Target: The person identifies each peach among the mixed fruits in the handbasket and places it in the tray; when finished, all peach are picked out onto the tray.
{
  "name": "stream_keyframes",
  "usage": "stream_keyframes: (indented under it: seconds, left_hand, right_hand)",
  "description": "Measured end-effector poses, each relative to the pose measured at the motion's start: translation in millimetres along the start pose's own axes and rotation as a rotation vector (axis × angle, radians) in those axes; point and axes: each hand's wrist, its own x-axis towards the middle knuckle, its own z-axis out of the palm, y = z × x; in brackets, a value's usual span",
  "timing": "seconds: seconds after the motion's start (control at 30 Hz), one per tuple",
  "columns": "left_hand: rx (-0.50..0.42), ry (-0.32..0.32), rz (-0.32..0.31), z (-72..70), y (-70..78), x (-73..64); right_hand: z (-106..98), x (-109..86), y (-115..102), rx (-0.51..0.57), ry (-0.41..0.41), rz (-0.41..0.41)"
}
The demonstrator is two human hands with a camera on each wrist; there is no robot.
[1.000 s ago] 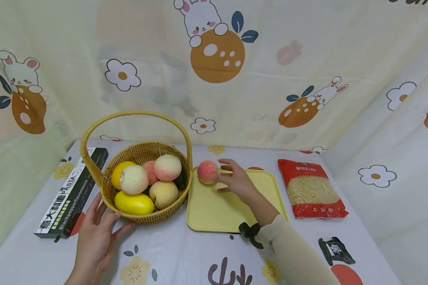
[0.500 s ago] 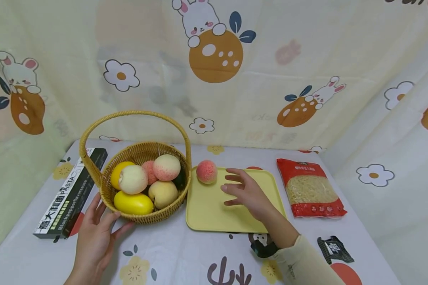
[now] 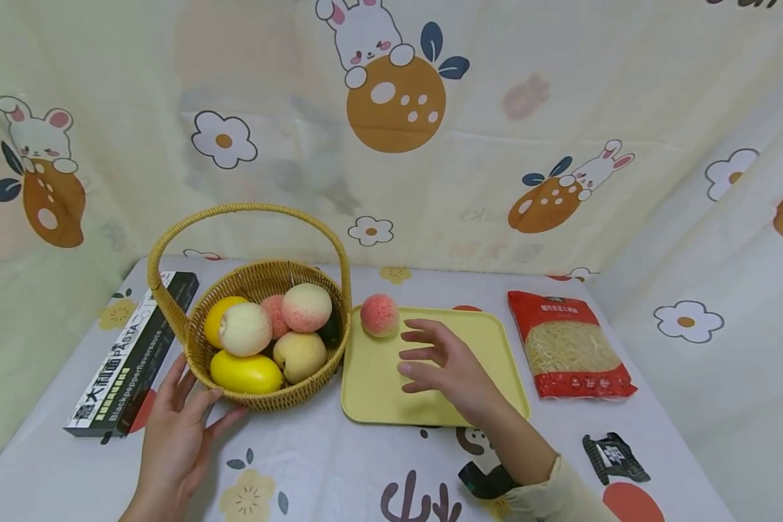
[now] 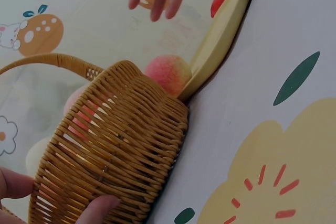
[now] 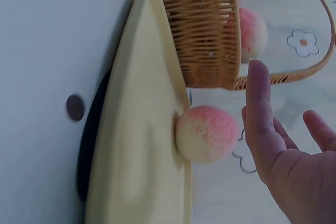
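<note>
A pink peach (image 3: 380,315) sits at the back left corner of the yellow tray (image 3: 378,406). My right hand (image 3: 453,370) hovers over the tray, fingers spread and holding nothing, a short way to the right of the peach. In the right wrist view a gap shows between the peach (image 5: 207,134) and the fingers (image 5: 258,103). My left hand (image 3: 176,435) rests against the front left side of the wicker basket (image 3: 287,397), its fingertips touching the weave. Inside the basket are several fruits, among them a yellow mango-shaped fruit (image 3: 246,372) and a pink-and-white peach (image 3: 306,307).
Left of the basket lies a black-and-white pasta box (image 3: 130,355). A red bag of noodles (image 3: 570,346) lies right of the tray, with a small black packet (image 3: 615,458) nearer the front. The basket's tall handle (image 3: 248,207) arches over the fruit.
My right hand has let go of the peach and drawn back to the right and toward me. The peach stays on the tray. My left hand has not moved from the basket.
</note>
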Motion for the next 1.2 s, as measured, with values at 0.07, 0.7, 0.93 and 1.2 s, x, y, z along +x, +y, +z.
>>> stream_keyframes:
  seconds: [0.07, 0.7, 0.93, 1.2]
  left_hand:
    - [-0.002, -0.005, 0.002, 0.1, -0.2, -0.3]
    - [0.008, 0.012, -0.006, 1.4, 0.3, 0.3]
    - [0.011, 0.013, -0.009, 0.8, 0.1, 0.1]
    - [-0.005, 0.001, -0.001, -1.0, 0.6, -0.7]
  right_hand:
    - [3.1, 0.6, -3.7, 0.0, -0.012, -0.021]
    - [49.7, 51.0, -45.4, -0.4, -0.008, -0.226]
    - [72.4, 64.2, -58.8, -0.537, -0.031, -0.327]
    - [90.7, 77.4, -69.8, -0.683, -0.044, -0.301]
